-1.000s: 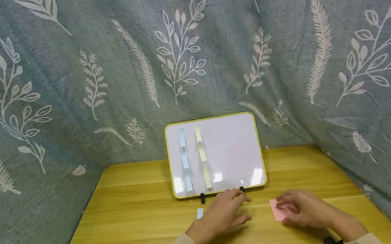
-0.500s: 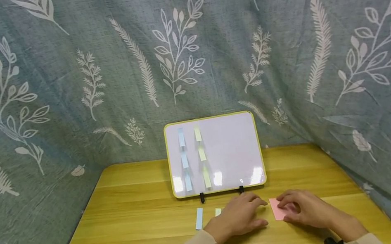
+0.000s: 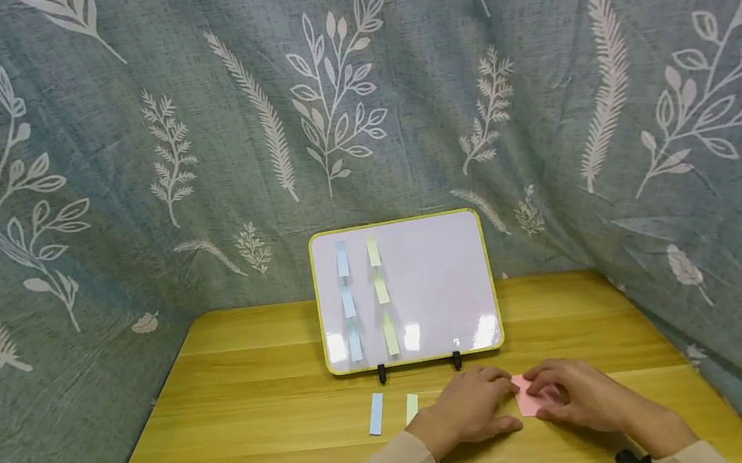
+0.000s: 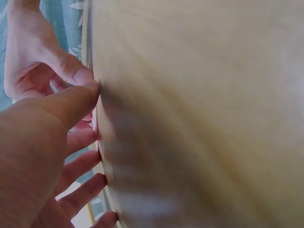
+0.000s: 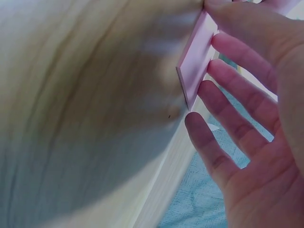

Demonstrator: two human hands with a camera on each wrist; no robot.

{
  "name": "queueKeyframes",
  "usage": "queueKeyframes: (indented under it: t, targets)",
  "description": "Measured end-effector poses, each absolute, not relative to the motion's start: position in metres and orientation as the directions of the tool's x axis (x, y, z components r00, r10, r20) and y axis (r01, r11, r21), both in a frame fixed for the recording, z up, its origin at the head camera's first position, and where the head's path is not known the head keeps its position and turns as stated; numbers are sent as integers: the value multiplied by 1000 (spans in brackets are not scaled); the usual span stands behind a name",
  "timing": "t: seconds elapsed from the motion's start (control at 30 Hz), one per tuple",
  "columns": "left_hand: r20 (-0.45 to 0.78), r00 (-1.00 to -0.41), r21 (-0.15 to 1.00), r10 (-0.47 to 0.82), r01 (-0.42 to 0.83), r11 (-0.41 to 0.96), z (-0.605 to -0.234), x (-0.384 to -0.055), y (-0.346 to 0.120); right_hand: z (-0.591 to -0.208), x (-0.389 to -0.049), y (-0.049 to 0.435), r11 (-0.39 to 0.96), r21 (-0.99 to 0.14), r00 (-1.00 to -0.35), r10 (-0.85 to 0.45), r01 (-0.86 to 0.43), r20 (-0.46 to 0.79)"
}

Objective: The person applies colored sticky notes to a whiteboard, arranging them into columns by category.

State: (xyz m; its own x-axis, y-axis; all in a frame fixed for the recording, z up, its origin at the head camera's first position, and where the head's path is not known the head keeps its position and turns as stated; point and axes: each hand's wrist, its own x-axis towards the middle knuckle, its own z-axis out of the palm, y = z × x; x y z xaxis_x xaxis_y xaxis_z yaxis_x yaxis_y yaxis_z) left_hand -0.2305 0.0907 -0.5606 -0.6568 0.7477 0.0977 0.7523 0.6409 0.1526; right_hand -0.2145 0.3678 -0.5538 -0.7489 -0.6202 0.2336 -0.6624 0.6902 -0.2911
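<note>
A pink sticky note pad (image 3: 526,399) lies flat on the table, to the right below the whiteboard. My right hand (image 3: 585,396) holds it from the right, thumb at the near side and fingertips on the pad, as the right wrist view of the pink pad (image 5: 195,64) shows. My left hand (image 3: 470,409) reaches in from the left with relaxed, spread fingers. Its index fingertip is right at the pad's left edge, and in the left wrist view its thumb (image 4: 85,97) meets the right thumb (image 4: 71,69). Part of the pad is hidden under the right hand.
A yellow-framed whiteboard (image 3: 438,277) stands on black feet behind the hands. Several blue strips (image 3: 348,301) and green strips (image 3: 381,289) hang on it in two columns. A blue pad (image 3: 376,414) and a pale green pad (image 3: 412,407) lie left of my left hand. Patterned cloth (image 3: 228,125) surrounds the table.
My left hand has moved right across the table to the pink pad's edge, uncovering the blue and green pads. The right hand has stayed on the pink pad.
</note>
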Motion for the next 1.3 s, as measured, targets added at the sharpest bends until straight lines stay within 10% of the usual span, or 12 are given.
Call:
queueKeyframes:
  t: [0.73,1.3]
  targets:
    - [6,-650,200,760,746,636,-555,-237,91,-559,-213,374,621,-181,-638,-676,-763,368]
    - [95,-698,271,710,705,656,-544,-236,96,-547,-216,368,717,-501,-867,-471,-485,165]
